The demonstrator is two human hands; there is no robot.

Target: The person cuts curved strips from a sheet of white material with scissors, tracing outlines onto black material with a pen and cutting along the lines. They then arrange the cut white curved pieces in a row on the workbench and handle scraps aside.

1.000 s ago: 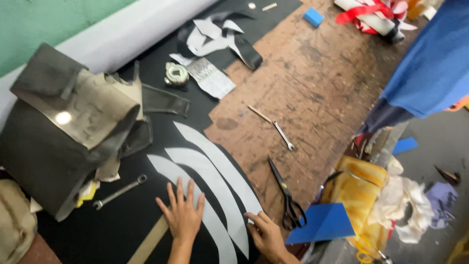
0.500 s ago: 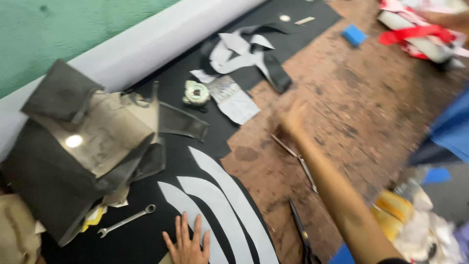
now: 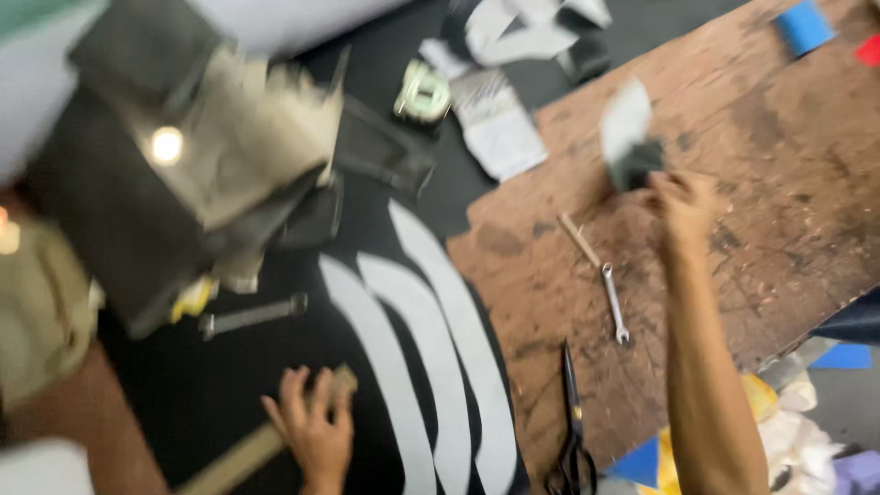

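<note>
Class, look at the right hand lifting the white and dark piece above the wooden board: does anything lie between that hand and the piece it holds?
Nothing visible does. The right hand already grips the blurred white and dark piece directly, raised over the wooden board; the small wrench lies nearer, off to the side.

Tabletop: bare wood, rough, stained and scuffed, matt. Left of it, a black sheet, smooth and matt, carrying three curved white strips that look like paper or card. On the tabletop, a small spanner of bright metal; scissors of dark, dull metal at its near edge.
</note>
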